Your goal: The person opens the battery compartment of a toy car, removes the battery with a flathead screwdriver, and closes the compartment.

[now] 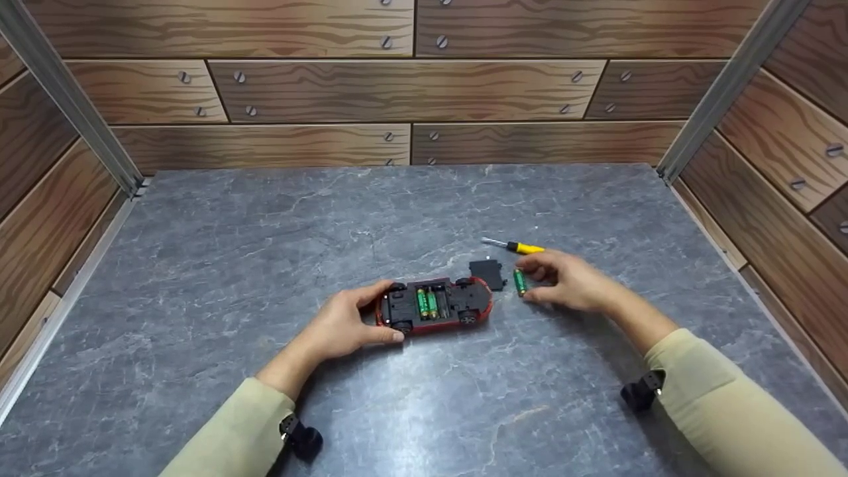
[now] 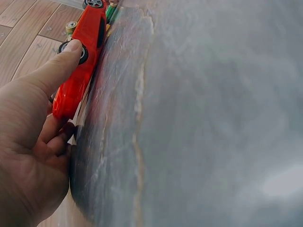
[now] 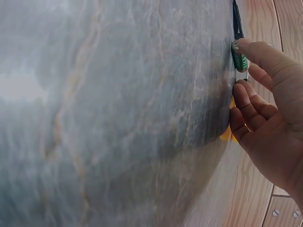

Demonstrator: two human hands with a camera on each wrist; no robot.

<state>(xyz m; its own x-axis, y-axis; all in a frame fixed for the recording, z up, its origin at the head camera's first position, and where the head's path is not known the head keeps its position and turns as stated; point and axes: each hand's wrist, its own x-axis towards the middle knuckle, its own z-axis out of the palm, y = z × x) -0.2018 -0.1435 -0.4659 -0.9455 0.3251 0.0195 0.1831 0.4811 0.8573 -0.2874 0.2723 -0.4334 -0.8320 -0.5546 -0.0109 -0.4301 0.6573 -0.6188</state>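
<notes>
A red toy car (image 1: 436,309) lies wheels up on the table, its black underside showing an uncovered battery compartment (image 1: 445,302). Two green batteries (image 1: 428,303) sit side by side in it, beside a dark slot. My left hand (image 1: 344,324) grips the car's left end; in the left wrist view the thumb presses by a wheel (image 2: 84,53). To the right of the car, my right hand (image 1: 573,281) pinches a loose green battery (image 1: 520,283) by its ends between thumb and fingers. The right wrist view shows the thumb at one end of that battery (image 3: 239,59).
A black battery cover (image 1: 487,273) lies just behind the car's right end. Beyond it is a screwdriver (image 1: 527,248) with a yellow and black handle, close behind the right hand. Wood-patterned walls (image 1: 411,89) bound the grey marbled table (image 1: 265,218) at back and sides.
</notes>
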